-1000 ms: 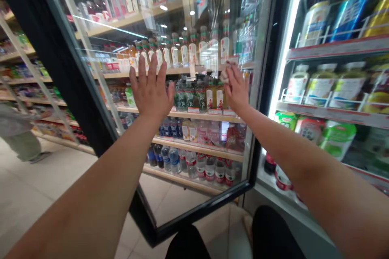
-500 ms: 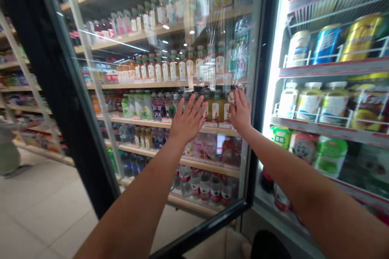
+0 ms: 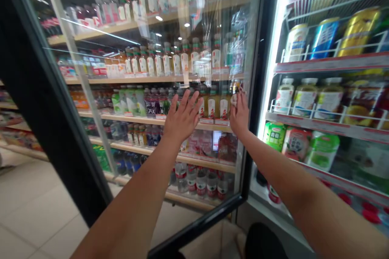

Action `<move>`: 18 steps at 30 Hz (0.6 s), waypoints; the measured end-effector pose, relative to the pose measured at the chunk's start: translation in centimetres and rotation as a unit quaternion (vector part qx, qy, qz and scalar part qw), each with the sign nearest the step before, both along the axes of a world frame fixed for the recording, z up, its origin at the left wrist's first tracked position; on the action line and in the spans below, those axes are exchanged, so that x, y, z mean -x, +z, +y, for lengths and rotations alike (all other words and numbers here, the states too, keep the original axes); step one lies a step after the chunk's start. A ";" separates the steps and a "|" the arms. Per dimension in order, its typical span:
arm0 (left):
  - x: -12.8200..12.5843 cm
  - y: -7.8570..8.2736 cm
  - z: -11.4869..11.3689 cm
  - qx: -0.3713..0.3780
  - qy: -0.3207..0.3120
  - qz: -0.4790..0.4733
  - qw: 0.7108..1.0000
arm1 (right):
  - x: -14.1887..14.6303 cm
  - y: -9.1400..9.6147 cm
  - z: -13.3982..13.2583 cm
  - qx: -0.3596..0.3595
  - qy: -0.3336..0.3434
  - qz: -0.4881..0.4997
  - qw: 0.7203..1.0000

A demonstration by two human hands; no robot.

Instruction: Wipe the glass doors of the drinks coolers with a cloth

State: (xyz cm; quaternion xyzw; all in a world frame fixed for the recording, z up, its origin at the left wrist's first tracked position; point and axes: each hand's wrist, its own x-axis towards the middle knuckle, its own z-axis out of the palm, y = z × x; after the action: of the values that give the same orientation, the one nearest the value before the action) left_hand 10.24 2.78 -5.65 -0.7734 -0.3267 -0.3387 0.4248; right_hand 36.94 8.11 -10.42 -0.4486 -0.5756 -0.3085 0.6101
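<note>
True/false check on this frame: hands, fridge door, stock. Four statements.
1. The left hand is spread open, palm facing the glass door. True.
2. The right hand is empty. False: it holds a pale crumpled wad at its fingers.
3. The glass door is shut. False: it stands swung open.
4. Cans stand on a fridge shelf. True.

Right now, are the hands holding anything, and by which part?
The right hand holds a small whitish wad, bunched up whole under its fingers, against the glass door. The left hand lies open on the glass, holding nothing.
</note>
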 end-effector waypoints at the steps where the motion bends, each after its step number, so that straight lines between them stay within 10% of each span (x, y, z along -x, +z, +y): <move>1: -0.1 -0.1 0.0 -0.001 0.001 -0.001 1.000 | 0.1 -1.2 -0.3 0.005 0.001 0.004 1.000; 6: -0.2 -0.4 0.0 -0.005 0.006 -0.013 1.000 | -0.1 -6.1 -1.3 0.022 -0.001 0.011 1.000; 12: -0.2 -0.5 0.1 -0.001 0.003 -0.015 1.000 | 0.2 -2.1 -0.1 0.017 -0.014 0.013 1.000; 18: -0.3 -0.5 0.1 -0.006 0.002 -0.013 1.000 | 2.6 -3.2 -1.8 0.036 0.005 -0.063 0.997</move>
State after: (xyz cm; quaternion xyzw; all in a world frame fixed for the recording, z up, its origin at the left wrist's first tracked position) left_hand 10.49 2.85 -6.14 -0.7656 -0.3316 -0.3500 0.4259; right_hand 34.34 6.35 -13.58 -0.4473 -0.6256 -0.3120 0.5578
